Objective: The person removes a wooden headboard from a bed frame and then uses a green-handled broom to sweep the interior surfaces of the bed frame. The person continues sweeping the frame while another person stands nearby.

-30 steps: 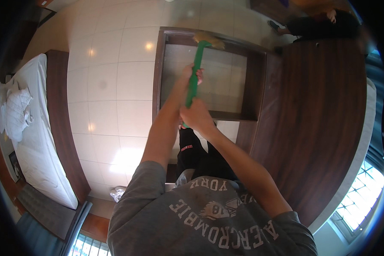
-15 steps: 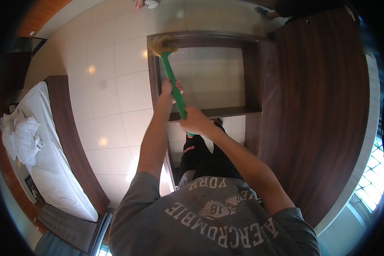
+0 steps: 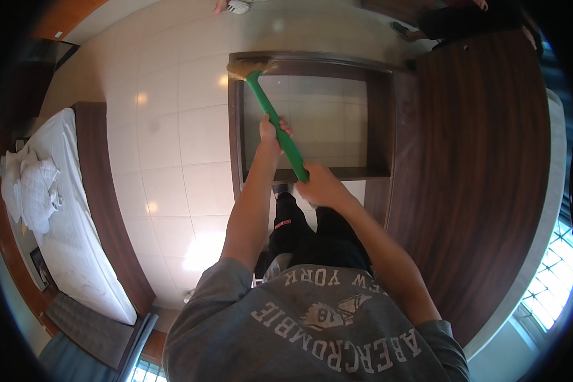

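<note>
I hold a broom (image 3: pixel 263 97) with a green handle and straw-coloured bristles across a dark wooden frame (image 3: pixel 379 114). My left hand (image 3: pixel 270 135) is closed round the middle of the handle. Lower down, my right hand (image 3: pixel 326 186) grips the handle near its end and hides part of it. The bristles lie against the frame's far left corner, fanned out along its far board. Through the open frame, pale floor tiles show.
A wide dark wooden panel (image 3: pixel 484 159) runs along the right. To the left stands a bed base with a white mattress (image 3: pixel 86 210) and crumpled white bedding (image 3: pixel 37 188). Another person's dark-clothed legs (image 3: pixel 449 25) are at the far right. My own legs are close to the frame's near board.
Both hands and the broom handle have moved to the right. The bristles now spread further right along the far board. My view has shifted slightly.
</note>
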Demonstrator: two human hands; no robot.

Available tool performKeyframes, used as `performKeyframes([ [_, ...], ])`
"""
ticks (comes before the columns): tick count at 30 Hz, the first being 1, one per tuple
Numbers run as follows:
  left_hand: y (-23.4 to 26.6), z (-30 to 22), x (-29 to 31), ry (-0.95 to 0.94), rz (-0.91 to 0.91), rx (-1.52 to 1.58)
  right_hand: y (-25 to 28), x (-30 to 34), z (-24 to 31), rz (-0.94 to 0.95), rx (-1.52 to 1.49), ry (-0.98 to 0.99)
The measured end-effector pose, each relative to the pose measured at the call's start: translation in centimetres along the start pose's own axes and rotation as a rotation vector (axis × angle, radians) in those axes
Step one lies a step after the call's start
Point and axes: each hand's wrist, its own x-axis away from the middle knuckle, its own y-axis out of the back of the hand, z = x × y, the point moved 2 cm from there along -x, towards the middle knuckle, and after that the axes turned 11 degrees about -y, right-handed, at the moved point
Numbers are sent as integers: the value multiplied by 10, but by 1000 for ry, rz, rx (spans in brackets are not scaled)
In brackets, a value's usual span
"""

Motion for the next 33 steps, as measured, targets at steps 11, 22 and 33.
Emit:
performKeyframes([
  [11, -31, -8, 11, -72, -85, -133, 2, 23, 17, -47, -123, -43],
  [22, 21, 4, -1, -103, -141, -439, -7, 4, -10, 89, -199, -120],
  [33, -6, 47, 11, -2, -104, -541, 12, 36, -6, 35, -224, -190],
])
